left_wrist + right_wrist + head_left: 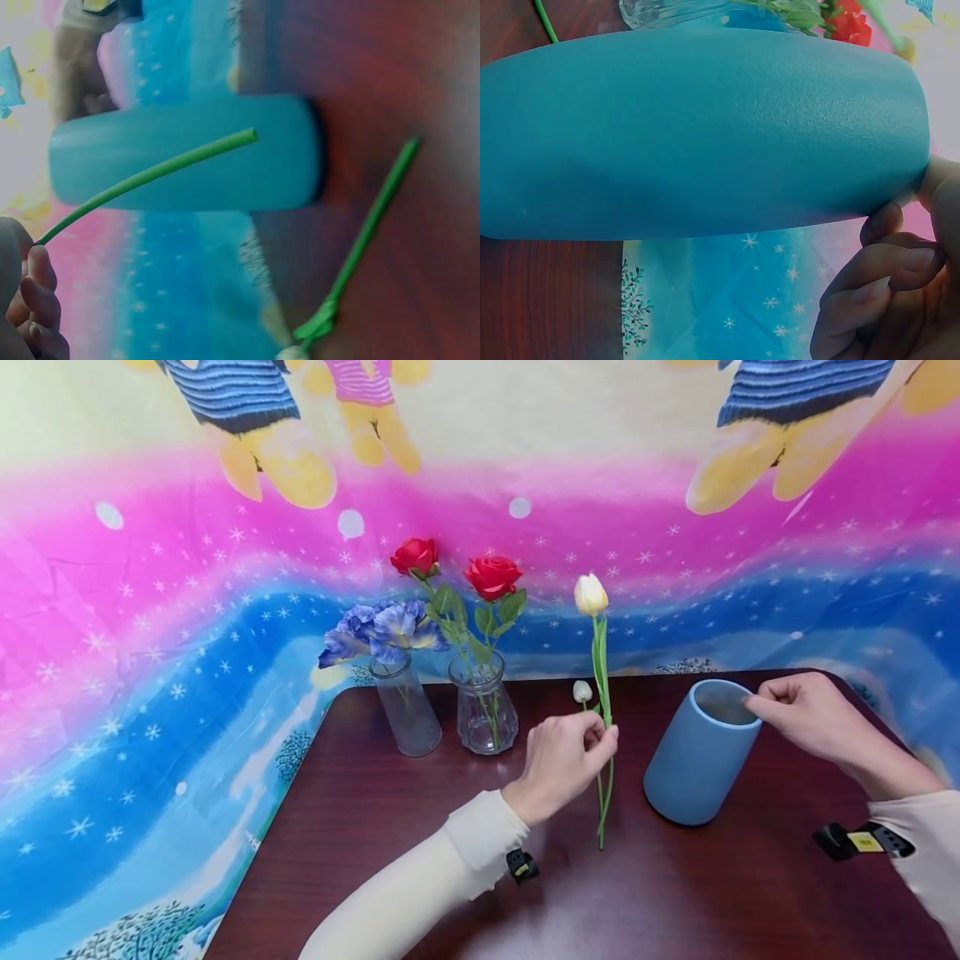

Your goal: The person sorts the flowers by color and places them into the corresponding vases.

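Observation:
My left hand (562, 760) pinches the green stem (150, 174) of a white tulip (591, 595), holding it upright above the table with the bloom on top. A second white tulip (582, 692) lies on the table behind that hand, its stem (375, 217) visible in the left wrist view. To the right stands a blue vase (697, 768), seen close up in the right wrist view. The thumb and forefinger of my right hand (806, 714) pinch the vase's rim on its right side. Part of the vase's inside shows through its mouth.
A clear glass vase (487, 727) with two red roses (492, 578) stands left of the tulips. Beside it is a taller frosted glass vase (408, 718) with blue-purple flowers (386, 627). The dark wooden table (360, 843) meets a colourful patterned cloth (187, 635) behind.

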Motion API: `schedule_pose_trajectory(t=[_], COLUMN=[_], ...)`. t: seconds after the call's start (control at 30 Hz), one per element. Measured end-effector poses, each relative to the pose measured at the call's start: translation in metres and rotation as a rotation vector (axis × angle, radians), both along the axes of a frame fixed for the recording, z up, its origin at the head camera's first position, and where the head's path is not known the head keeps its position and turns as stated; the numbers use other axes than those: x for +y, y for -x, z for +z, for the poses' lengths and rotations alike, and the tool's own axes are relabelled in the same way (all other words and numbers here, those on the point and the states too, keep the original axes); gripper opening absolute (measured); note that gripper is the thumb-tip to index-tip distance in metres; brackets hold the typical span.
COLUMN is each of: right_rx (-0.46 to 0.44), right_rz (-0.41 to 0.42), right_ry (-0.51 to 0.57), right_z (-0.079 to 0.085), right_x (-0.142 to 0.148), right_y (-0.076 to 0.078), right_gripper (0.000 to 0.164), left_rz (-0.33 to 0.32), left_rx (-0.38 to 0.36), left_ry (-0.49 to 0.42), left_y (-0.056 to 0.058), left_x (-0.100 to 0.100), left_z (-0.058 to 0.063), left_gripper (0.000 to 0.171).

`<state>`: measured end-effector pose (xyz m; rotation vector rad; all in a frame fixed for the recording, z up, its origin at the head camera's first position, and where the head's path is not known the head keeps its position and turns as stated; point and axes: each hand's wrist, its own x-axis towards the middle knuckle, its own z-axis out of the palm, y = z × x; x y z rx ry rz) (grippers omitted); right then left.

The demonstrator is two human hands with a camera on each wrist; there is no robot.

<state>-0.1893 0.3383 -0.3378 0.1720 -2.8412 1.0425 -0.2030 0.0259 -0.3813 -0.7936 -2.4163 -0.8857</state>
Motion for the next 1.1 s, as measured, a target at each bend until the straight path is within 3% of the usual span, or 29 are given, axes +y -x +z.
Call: schedule_pose_trajectory(t=[0.2,0.5,0.67,0.93,1.1], right_rx=[-0.002,0.003,0.004,-0.016,-0.019], right_rz=[0.008,0.013,0.014,-0.001,0.001], right_ry=[0.008,0.023,0.027,0.0,-0.003], right_z=[0.0,-0.001,0.0,0.001,0.0], right_x=[0.001,0.001,0.0,-0.001,0.0], right_y=[-0.002,-0.002,-0.001,0.0,0.0], right_gripper=[0.045,0.045,0.046,0.046,0.046], left_rz=[-0.021,-0.081,-0.097,-0.121,-0.118], left_rx=[0.088,0.14,0.16,0.114,0.092], left_ry=[-0.064,-0.199,-0.251,-0.325,-0.292], left_y=[0.009,0.016,0.022,0.022,0.024], left_x=[0.005,0.023,0.031,0.051,0.065], left_z=[0.034,0.084,0.106,0.132,0.132], left_gripper=[0.02,0.019,0.02,0.019,0.02])
